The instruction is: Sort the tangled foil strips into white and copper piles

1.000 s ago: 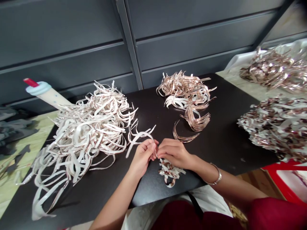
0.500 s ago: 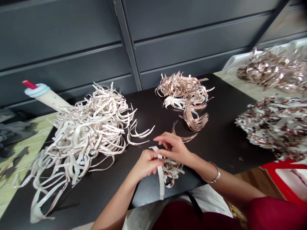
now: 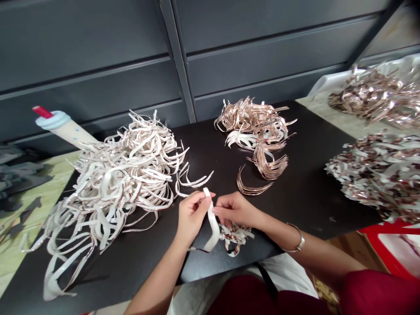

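Observation:
My left hand (image 3: 191,215) pinches a white strip (image 3: 213,226) near its upper end, between thumb and fingers. Below the grip the strip hangs and curls towards me. Close on its right, my right hand (image 3: 238,209) is closed, fingers curled and fingertips at the strip's edge; what they hold, if anything, is hidden. Under the right hand lies a small bunch of white and rose-gold curled strips (image 3: 236,238) at the table's near edge. A few loose rose-gold strips (image 3: 252,189) lie just beyond the hands.
A large heap of white strips (image 3: 131,170) covers the left of the black table (image 3: 203,153). Rose-gold strips (image 3: 251,116) are piled at the back. Mixed shiny strips (image 3: 377,170) stand at the right, above a red-edged box (image 3: 377,245). A cup-shaped item (image 3: 70,131) leans behind the heap.
The white strip has gone from hanging straight to curling, and my left hand has turned and moved slightly left and up with it. My right hand's outstretched fingers have curled in.

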`<state>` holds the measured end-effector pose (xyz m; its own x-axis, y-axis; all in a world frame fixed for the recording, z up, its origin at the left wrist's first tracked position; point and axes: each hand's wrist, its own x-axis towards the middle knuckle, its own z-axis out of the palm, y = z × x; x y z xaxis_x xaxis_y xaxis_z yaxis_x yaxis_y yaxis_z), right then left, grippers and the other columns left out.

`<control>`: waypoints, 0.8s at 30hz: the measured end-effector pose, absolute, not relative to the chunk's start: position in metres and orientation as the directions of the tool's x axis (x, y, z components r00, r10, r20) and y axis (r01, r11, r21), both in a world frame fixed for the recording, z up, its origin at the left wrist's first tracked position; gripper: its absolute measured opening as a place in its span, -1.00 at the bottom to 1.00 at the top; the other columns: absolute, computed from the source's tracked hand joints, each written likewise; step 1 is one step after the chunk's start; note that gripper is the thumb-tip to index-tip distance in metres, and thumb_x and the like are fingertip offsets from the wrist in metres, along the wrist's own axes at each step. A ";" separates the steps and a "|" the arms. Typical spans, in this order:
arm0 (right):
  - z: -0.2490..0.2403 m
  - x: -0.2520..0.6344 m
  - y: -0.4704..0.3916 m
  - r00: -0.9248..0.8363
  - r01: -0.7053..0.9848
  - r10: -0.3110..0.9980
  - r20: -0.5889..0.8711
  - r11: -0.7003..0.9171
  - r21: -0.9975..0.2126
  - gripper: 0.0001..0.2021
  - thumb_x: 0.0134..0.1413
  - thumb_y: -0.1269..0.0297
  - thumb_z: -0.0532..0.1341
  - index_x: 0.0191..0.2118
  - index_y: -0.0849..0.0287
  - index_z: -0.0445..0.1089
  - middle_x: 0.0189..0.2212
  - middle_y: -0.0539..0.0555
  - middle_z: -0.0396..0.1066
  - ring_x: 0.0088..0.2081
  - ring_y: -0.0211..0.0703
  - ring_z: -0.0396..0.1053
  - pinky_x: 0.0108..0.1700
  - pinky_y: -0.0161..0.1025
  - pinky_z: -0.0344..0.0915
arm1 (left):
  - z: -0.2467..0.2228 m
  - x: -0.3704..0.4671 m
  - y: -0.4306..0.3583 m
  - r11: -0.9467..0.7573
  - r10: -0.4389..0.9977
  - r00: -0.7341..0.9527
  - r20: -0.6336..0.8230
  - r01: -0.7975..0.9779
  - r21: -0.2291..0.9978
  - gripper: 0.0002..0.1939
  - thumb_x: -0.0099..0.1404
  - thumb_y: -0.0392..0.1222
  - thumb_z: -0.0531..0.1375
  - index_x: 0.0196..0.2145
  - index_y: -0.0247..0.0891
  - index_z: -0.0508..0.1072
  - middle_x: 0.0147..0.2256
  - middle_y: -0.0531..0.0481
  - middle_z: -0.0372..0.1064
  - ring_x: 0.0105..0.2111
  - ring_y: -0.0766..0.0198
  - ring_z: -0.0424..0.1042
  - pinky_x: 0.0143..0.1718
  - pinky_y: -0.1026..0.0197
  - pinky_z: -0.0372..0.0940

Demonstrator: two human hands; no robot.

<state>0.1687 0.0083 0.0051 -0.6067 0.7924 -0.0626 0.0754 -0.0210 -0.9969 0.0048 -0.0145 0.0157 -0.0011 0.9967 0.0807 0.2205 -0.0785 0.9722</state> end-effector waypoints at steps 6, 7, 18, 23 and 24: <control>0.005 0.182 0.018 -0.361 0.255 0.740 0.568 0.664 -0.703 -0.81 0.19 0.30 0.13 -0.15 0.22 0.43 -0.28 0.16 0.45 -0.29 -0.17 0.41 -0.27 -0.24 0.37 | 0.015 0.006 -0.015 0.014 0.994 0.102 -0.035 0.197 0.980 -0.79 0.15 -0.17 0.18 -0.32 -0.32 0.55 -0.63 0.13 0.15 -0.61 0.43 0.07 -0.56 0.35 0.01; 0.004 0.183 0.020 -0.397 0.232 0.705 0.587 0.696 -0.680 -0.79 0.21 0.31 0.11 -0.11 0.21 0.41 -0.23 0.17 0.44 -0.23 -0.16 0.41 -0.22 -0.23 0.38 | 0.017 0.007 -0.014 0.020 0.990 0.132 -0.048 0.206 0.978 -0.80 0.14 -0.17 0.17 -0.37 -0.34 0.55 -0.65 0.14 0.10 -0.62 0.44 0.05 -0.58 0.36 -0.01; 0.017 0.182 0.021 -0.475 0.104 0.880 -0.005 0.050 -0.993 -0.80 -0.07 0.20 0.32 -0.48 0.27 0.42 -0.63 -0.05 0.33 -0.62 -0.41 0.18 -0.61 -0.45 0.10 | 0.016 0.002 -0.011 0.241 0.932 0.294 -0.211 -0.072 0.968 -0.70 0.12 -0.11 0.09 -0.44 -0.36 0.55 -0.60 -0.03 0.31 -0.60 0.34 0.21 -0.56 0.30 0.09; 0.012 0.181 0.023 -0.516 -0.152 0.824 -0.235 -0.358 -0.921 -0.67 -0.24 0.08 0.38 -0.53 0.28 0.37 -0.64 -0.02 0.37 -0.68 -0.44 0.15 -0.69 -0.47 0.06 | 0.010 0.003 -0.005 0.233 0.915 0.360 -0.185 -0.096 0.968 -0.72 0.03 -0.11 0.19 -0.41 -0.38 0.55 -0.51 -0.09 0.39 -0.53 0.29 0.29 -0.48 0.28 0.17; 0.010 0.180 0.023 -0.509 -0.174 0.825 -0.246 -0.379 -0.909 -0.67 -0.26 0.09 0.39 -0.54 0.28 0.37 -0.67 -0.04 0.35 -0.69 -0.44 0.15 -0.69 -0.47 0.06 | 0.009 0.004 -0.004 0.179 0.926 0.345 -0.153 -0.045 0.983 -0.73 0.01 -0.09 0.23 -0.42 -0.37 0.54 -0.51 -0.07 0.38 -0.53 0.30 0.28 -0.48 0.29 0.17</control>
